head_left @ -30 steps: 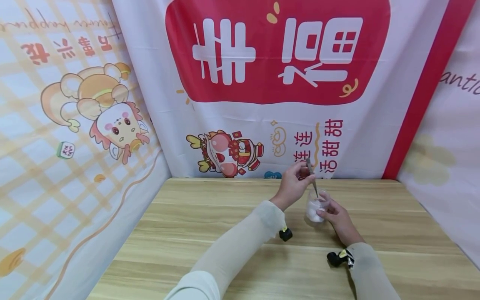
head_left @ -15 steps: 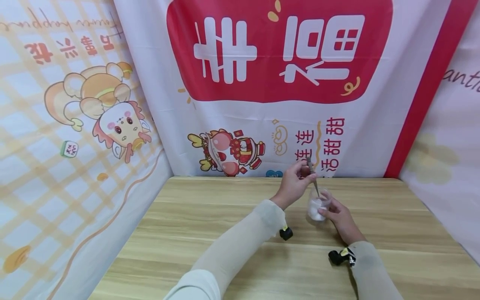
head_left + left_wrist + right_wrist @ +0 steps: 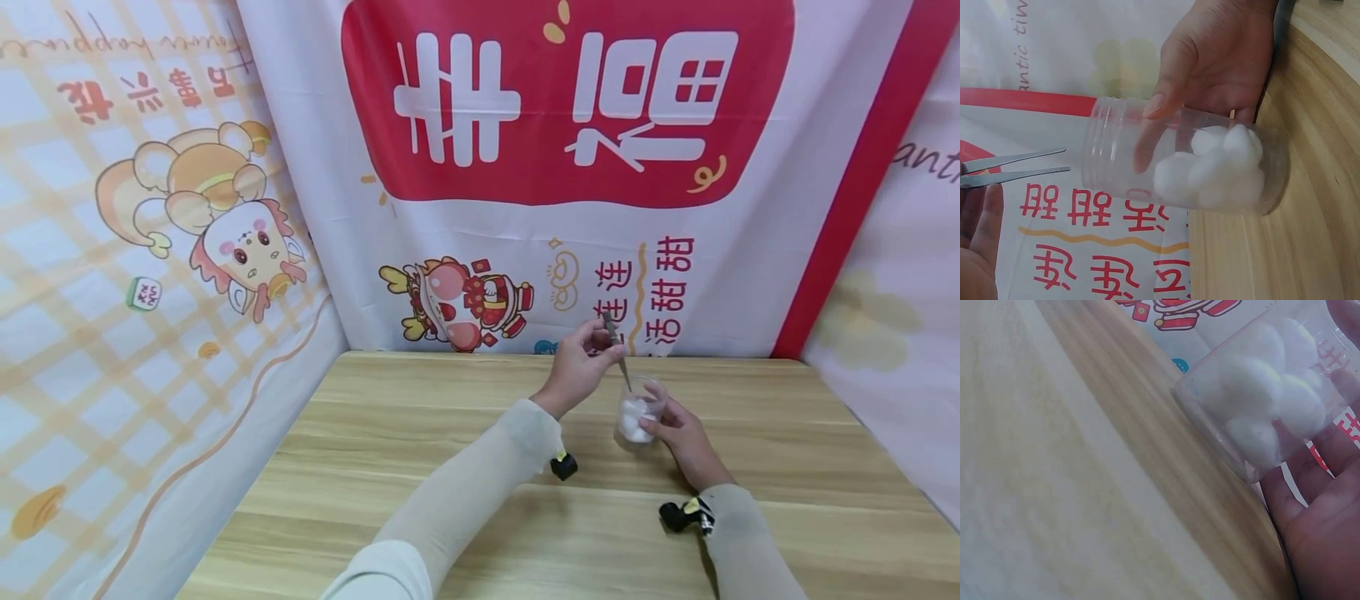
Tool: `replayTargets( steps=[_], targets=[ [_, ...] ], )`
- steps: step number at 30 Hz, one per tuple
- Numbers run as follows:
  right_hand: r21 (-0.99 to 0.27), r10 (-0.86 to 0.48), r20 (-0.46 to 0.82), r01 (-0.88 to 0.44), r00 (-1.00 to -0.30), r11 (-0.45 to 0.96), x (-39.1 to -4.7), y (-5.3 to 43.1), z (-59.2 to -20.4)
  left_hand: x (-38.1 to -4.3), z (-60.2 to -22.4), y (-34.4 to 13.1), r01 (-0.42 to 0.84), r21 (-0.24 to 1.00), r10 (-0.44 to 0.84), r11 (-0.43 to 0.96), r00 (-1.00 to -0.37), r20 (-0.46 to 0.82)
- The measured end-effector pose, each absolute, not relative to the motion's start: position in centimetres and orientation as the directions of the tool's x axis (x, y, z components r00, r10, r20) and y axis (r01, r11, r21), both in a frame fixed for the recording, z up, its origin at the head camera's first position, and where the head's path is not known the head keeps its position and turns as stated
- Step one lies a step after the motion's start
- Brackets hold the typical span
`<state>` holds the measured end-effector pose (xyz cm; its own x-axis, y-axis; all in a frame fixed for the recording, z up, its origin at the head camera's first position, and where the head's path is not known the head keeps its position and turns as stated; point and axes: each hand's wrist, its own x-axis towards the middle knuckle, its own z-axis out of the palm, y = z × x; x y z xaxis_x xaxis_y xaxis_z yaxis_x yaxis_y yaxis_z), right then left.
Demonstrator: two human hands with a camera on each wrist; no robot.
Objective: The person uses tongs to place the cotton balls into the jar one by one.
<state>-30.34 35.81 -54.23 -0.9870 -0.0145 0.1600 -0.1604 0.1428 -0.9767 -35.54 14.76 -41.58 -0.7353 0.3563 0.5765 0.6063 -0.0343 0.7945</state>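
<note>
My left hand pinches metal tweezers, which point down at the mouth of a clear plastic jar. In the left wrist view the two tips stand apart just outside the rim, with nothing between them. White cotton balls fill the lower part of the jar. My right hand grips the jar from its right side, thumb on the near wall and fingers behind. Through the wall in the right wrist view, the cotton balls lie heaped near the base.
A wood-grain table lies under both hands. Its back edge meets a printed cloth with a red panel. More patterned cloth hangs along the left side, and another sheet hangs on the right.
The left hand has drawn slightly up and to the left with the tweezers, whose tips are now at the jar's mouth. The right hand keeps its grip on the jar.
</note>
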Motion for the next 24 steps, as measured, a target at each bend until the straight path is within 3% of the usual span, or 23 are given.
replayTargets(
  steps=[24],
  targets=[
    [-0.973,-0.033,0.17,-0.173,-0.985,0.151,-30.4,36.0,-54.5,-35.4,-41.8,10.9,0.586,0.809,0.338,0.031,-0.768,0.544]
  ],
)
